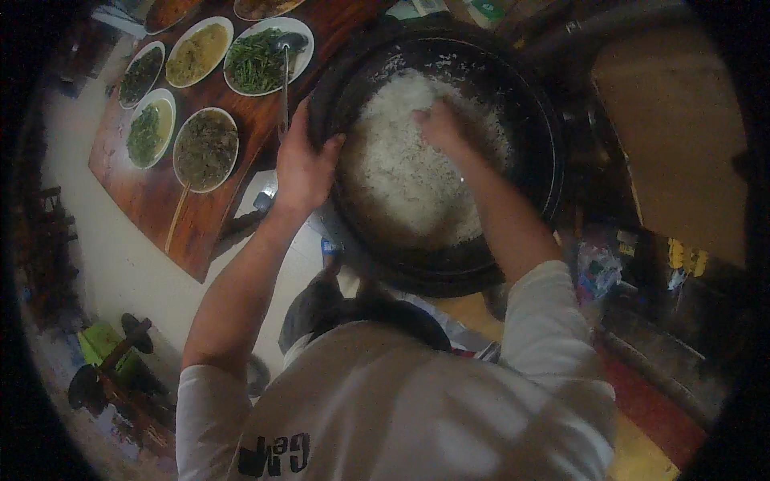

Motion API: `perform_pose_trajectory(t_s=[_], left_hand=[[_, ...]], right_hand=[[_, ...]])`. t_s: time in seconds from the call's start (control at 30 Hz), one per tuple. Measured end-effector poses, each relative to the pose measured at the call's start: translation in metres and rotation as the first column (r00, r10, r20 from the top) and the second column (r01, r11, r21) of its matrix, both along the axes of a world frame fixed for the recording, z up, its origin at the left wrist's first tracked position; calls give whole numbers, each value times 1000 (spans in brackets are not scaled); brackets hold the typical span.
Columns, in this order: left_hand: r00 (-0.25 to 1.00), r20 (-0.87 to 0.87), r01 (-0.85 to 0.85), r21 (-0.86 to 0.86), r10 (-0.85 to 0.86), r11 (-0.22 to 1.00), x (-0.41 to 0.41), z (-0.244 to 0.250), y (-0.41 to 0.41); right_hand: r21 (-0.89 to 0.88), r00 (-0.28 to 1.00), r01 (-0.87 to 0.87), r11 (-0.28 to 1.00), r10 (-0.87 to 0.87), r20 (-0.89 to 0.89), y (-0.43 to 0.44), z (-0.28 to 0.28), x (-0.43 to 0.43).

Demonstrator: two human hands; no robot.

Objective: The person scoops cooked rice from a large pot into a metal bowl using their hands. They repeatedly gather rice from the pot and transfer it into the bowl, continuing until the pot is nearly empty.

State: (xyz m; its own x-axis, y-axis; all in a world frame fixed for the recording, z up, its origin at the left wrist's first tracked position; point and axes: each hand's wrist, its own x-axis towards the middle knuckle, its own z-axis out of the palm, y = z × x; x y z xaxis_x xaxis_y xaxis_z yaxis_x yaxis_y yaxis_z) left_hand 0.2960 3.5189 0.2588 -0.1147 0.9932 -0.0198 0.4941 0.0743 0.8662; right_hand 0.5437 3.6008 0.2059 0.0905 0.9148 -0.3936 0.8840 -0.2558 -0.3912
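White cooked rice fills the middle of a large round dark pan before me. My left hand rests at the pan's left rim, thumb and fingers spread apart; whether it grips the rim is unclear. Over the upper part of the rice is my right hand, its fingers bent down at the surface. It is blurred, and I cannot tell whether it holds something. Near my left fingertips, the metal spoon leans out of an oval plate of cooked greens.
A wooden table at the left bears several bowls, including one of dark food with chopsticks and one of greens in broth. A brown board is at the right. A green box lies at the lower left.
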Motion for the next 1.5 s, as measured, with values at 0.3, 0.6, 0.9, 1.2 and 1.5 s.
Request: perform_pose_trajectory(t_s=[0.3,0.6,0.9,1.2,1.5], left_hand=[[998,-54,19,23,-18,1000,0,-2,1],[998,-65,16,47,-13,999,-2,-8,3],[996,-91,26,53,-21,998,-3,-12,4],[996,-84,30,74,-24,997,-6,-22,9],[995,-79,66,52,-62,996,-13,-27,13]], right_hand=[[-93,843,-538,838,534,-74,-17,-23,-4],[-268,649,-745,611,757,-79,-54,-2,-8],[-333,786,-618,712,556,-269,-101,28,26],[-387,908,-177,905,-1,-418,-104,85,91],[-356,882,6,935,-173,-438,-128,152,140]])
